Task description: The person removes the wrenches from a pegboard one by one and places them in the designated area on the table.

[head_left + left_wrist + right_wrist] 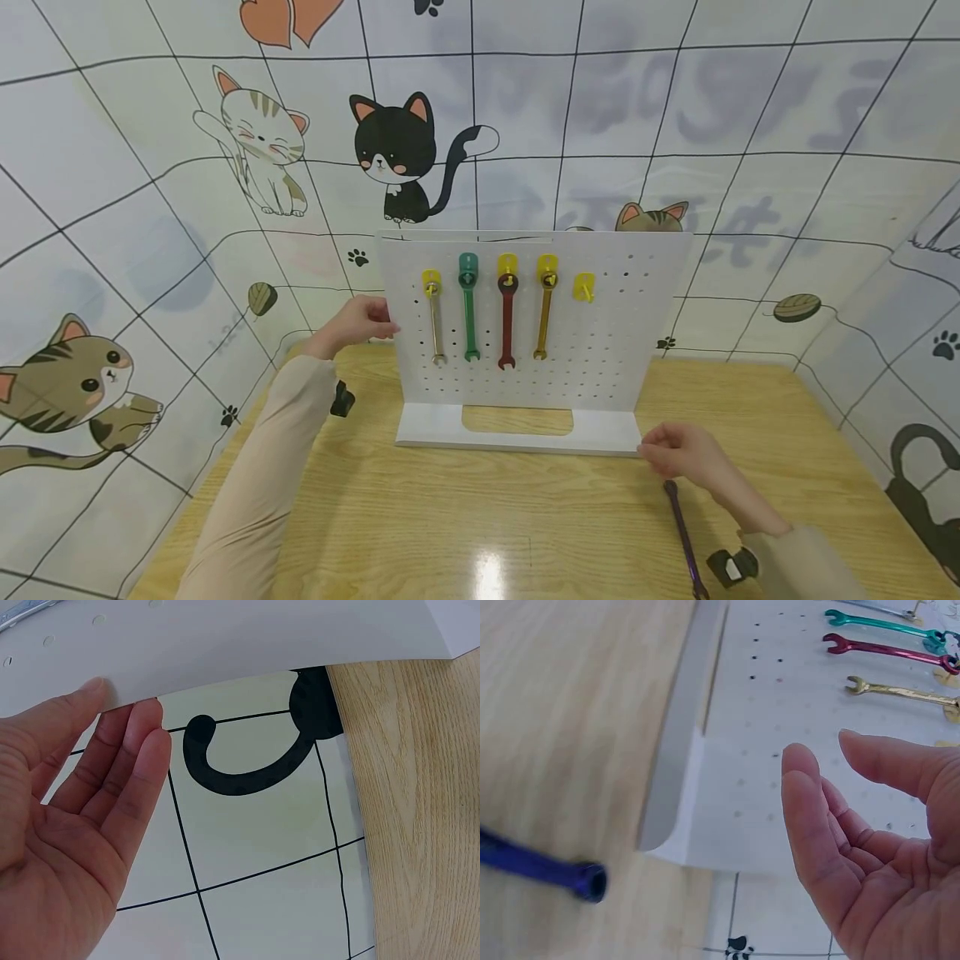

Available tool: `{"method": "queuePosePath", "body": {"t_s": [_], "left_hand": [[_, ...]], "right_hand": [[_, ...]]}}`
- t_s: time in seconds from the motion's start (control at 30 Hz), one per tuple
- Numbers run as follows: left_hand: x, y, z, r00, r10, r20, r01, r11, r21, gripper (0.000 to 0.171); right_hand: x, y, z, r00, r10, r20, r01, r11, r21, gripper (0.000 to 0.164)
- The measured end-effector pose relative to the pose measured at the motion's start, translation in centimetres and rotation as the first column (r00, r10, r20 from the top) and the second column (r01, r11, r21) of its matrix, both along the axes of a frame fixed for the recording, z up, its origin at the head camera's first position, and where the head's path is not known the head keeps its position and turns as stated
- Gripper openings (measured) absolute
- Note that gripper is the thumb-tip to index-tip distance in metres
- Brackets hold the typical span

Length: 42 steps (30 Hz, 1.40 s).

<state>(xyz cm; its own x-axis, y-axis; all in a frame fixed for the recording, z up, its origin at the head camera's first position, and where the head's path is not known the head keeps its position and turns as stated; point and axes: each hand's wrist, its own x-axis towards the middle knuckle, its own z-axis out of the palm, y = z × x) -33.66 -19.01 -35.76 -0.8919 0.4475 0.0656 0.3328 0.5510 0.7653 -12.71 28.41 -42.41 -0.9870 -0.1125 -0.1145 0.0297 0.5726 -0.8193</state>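
A white pegboard [525, 333] stands upright on the table. My left hand [356, 321] pinches its left edge; in the left wrist view the thumb lies on the front face and the fingers [120, 761] reach behind. From yellow and green hooks hang a silver wrench [435, 325], a green wrench [469, 317], a red wrench [507, 325] and a gold wrench [545, 321]. Another yellow hook [584, 287] holds nothing. Close to the base's right corner, my right hand [686, 454] has loosely bent fingers, thumb apart, holding nothing. Below it a purple wrench [682, 533] lies on the table.
The wooden table [465, 508] extends around the board. Behind it hangs a white backdrop [525, 108] with a black grid and cartoon cats. A small black block [342, 400] shows beside the left forearm, and a black device [731, 567] is at the right wrist.
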Motion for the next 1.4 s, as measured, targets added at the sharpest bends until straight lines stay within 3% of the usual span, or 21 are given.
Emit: {"method": "queuePosePath", "body": {"t_s": [0.57,0.8,1.17,1.4], "left_hand": [[-0.1,0.0,-0.1,1.000,0.009,0.000,-0.009,1.000,-0.017,0.011],[-0.3,-0.1,-0.2,1.000,0.016,-0.009,-0.016,0.999,-0.031,0.011],[-0.3,-0.3,-0.3,1.000,0.016,-0.013,-0.017,1.000,-0.025,0.014],[-0.2,-0.2,-0.2,1.000,0.009,-0.007,-0.009,1.000,-0.011,0.013]], "right_hand": [[-3.8,-3.1,3.2,0.995,0.000,-0.105,-0.003,1.000,-0.031,0.027],[-5.1,-4.4,4.1,0.990,-0.006,-0.141,-0.008,0.995,-0.095,0.032],[-7.5,-6.5,4.5,0.958,-0.059,-0.281,0.022,0.991,-0.133,0.038],[-8.9,-7.9,4.5,0.938,-0.069,-0.339,-0.031,0.959,-0.281,0.041]]}}
